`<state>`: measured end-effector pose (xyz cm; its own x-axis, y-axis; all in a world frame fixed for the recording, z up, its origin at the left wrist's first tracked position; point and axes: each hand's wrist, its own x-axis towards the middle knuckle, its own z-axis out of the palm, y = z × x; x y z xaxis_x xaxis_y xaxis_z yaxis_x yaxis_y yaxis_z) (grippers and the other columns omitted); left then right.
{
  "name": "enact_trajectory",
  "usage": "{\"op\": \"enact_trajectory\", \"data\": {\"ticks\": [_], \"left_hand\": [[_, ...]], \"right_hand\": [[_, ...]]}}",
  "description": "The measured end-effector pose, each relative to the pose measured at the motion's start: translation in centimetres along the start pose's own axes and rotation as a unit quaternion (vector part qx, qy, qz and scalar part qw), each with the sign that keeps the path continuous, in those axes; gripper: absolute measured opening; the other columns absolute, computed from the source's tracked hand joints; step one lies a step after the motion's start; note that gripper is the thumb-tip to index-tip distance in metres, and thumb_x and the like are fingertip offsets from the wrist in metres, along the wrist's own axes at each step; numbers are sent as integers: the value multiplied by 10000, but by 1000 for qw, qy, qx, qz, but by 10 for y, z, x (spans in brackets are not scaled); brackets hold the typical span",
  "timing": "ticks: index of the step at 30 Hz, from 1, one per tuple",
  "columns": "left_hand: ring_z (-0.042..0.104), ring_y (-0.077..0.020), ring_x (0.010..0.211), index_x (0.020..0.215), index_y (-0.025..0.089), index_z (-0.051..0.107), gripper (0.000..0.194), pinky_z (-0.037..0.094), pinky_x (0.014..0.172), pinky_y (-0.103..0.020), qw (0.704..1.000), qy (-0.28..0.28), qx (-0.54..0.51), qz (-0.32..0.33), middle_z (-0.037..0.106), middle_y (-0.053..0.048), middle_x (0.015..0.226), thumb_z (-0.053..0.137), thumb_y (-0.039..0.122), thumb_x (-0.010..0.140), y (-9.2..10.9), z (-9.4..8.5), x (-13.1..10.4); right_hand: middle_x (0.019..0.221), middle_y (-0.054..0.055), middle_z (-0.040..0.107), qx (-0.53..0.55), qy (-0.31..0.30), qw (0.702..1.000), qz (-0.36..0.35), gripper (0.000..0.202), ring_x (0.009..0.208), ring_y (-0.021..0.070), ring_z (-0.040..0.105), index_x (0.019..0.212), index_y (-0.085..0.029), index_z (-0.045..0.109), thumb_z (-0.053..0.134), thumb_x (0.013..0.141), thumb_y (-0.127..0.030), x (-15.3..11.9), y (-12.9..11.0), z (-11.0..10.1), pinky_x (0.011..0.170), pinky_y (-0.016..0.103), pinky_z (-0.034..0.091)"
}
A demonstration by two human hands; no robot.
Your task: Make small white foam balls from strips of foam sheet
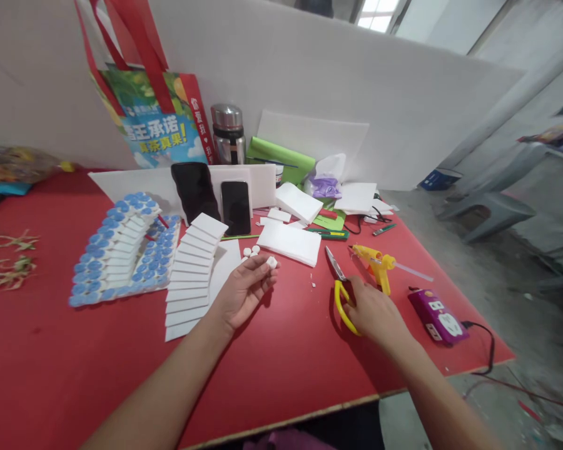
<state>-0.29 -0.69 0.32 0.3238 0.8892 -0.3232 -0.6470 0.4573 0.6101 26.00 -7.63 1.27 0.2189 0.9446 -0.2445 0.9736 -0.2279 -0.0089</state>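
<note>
Two bare hands work over a red worktop [281,350] strewn with white foam pieces.
The left hand [241,290], palm up near the worktop's middle, pinches a small white foam cube [272,262] at its fingers' tips; the right hand [373,309] lies toward the right edge, fingers curled into the handles of yellow scissors [340,294], beside a yellow glue gun [375,262].

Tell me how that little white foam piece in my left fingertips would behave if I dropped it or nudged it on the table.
The small white foam piece pinched by the left hand looks very light, so it would probably skid or bounce. Its blocky shape suggests tumbling more than rolling. It probably dents easily, like the cut bits nearby.
</note>
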Motion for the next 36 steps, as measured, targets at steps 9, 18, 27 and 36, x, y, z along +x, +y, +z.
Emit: {"op": "enact_trajectory", "data": {"ticks": [9,18,27,36], "left_hand": [[737,-124,700,851,133,769,331,635,688,-205,1000,-3,16,8,779,-31,802,987,122,602,-7,4,-2],[719,-143,701,863,140,764,361,608,689,-247,998,-22,60,14,775,-32,794,998,188,592,-11,7,-5],[719,-153,661,875,141,751,337,591,708,-266,994,-29,105,18,780,-45,777,973,210,631,-14,2,-4],[712,-142,681,863,138,774,301,584,728,-245,993,-28,111,22,776,-47,774,965,220,645,-14,6,-6]], "right_hand": [[1140,103,678,351,166,904,-176,467,1020,266,692,1275,-221,505,689,932,-480,-30,-8,18,904,393,556],[1130,118,681,294,160,911,-241,543,997,284,682,1248,-192,521,774,867,-484,-24,-51,20,862,423,564],[1111,120,697,305,156,910,-234,479,963,282,698,1227,-199,527,726,897,-483,-22,-54,18,814,410,571],[1115,132,686,293,138,916,-236,506,951,296,714,1280,-201,564,708,926,-532,-25,-54,15,804,419,580]]}}
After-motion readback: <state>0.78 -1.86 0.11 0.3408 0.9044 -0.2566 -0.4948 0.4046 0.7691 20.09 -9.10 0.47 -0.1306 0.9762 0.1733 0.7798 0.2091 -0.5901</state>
